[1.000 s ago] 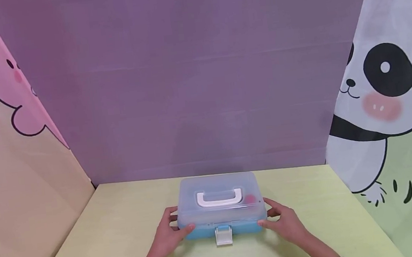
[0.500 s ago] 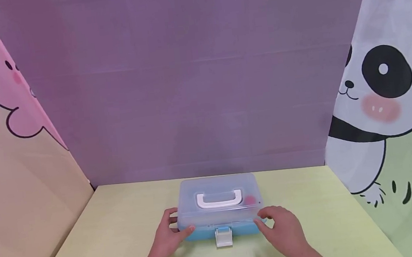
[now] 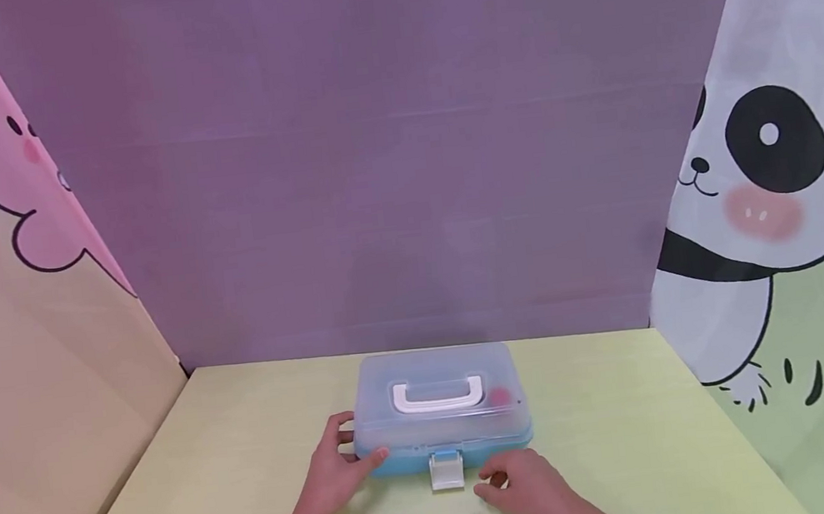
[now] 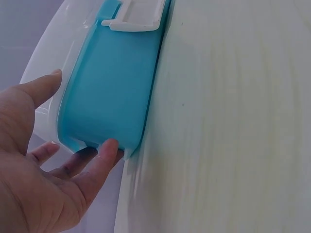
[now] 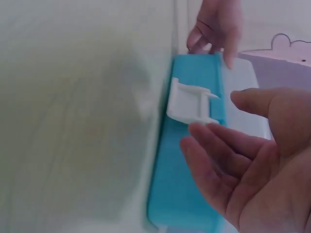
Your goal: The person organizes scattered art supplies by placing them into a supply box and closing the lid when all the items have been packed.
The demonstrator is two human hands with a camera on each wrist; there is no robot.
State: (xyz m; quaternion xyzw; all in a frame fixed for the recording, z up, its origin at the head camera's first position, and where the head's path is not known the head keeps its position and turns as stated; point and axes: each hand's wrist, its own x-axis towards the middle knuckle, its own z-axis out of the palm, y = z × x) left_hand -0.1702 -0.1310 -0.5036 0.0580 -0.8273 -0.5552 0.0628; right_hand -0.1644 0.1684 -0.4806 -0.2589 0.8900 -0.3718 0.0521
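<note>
A storage box (image 3: 386, 436) with a blue base and clear lid sits on the table, its lid down. On the lid is a white carry handle (image 3: 438, 405); a white latch (image 3: 446, 473) juts from the front, unfastened. My left hand (image 3: 335, 472) holds the box's left front corner, thumb at the front and fingers along the side. Just right of the latch hovers my right hand (image 3: 526, 484), its fingers loosely bent with nothing between them. In the right wrist view, its fingers (image 5: 209, 160) are before the box's front, near the latch.
The pale table (image 3: 263, 415) meets a purple backdrop (image 3: 387, 167) behind the box. A peach wall panel (image 3: 42, 396) stands at the left, and a green one with a panda (image 3: 772, 169) at the right. A pinkish-red spot (image 3: 500, 397) shows through the lid.
My right hand has left the box's right side and moved left along the front to beside the latch. The left hand and the box have stayed in place.
</note>
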